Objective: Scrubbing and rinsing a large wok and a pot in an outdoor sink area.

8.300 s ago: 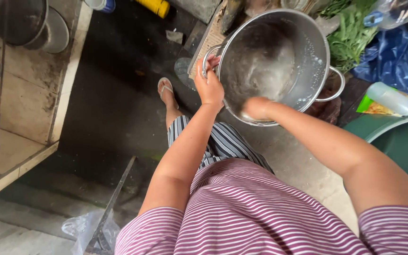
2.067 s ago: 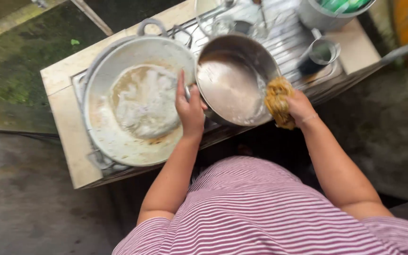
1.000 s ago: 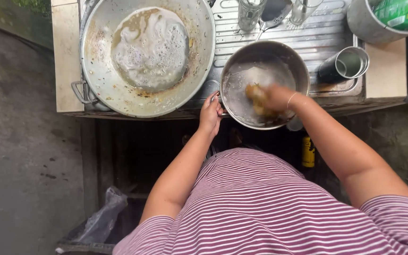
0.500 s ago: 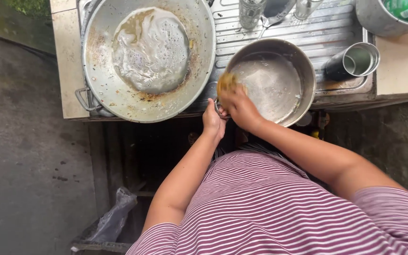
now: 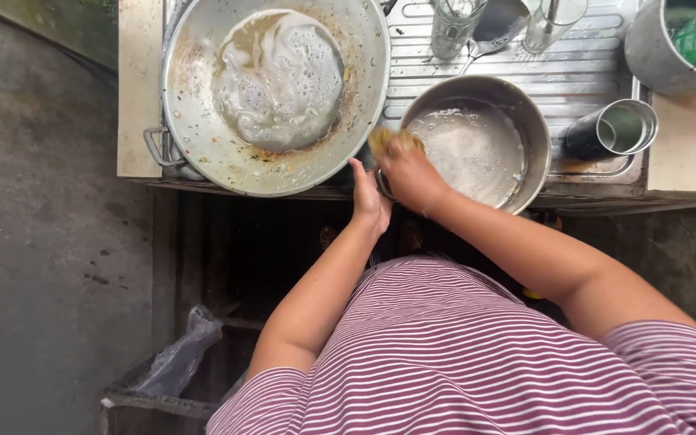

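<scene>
The right hand [image 5: 408,173] holds a yellow-brown scouring sponge [image 5: 392,142], fingers closed on it, and presses it against the near-left rim of the steel pot [image 5: 477,145]. The left hand [image 5: 370,201] is closed in a narrow grip on the pot's near edge, just beside the right hand; the pictures do not show how far its fingers wrap under the rim. The pot stands upright on the ribbed metal draining surface [image 5: 573,76], with suds and cloudy water inside.

To the left, touching or nearly touching the pot, sits a large shallow pan [image 5: 275,89] holding foamy, greasy water. A steel cup [image 5: 618,129] lies on its side to the right of the pot. Two drinking glasses [image 5: 454,24] stand at the far edge of the surface. A clear plastic bag [image 5: 175,362] lies on the floor at lower left.
</scene>
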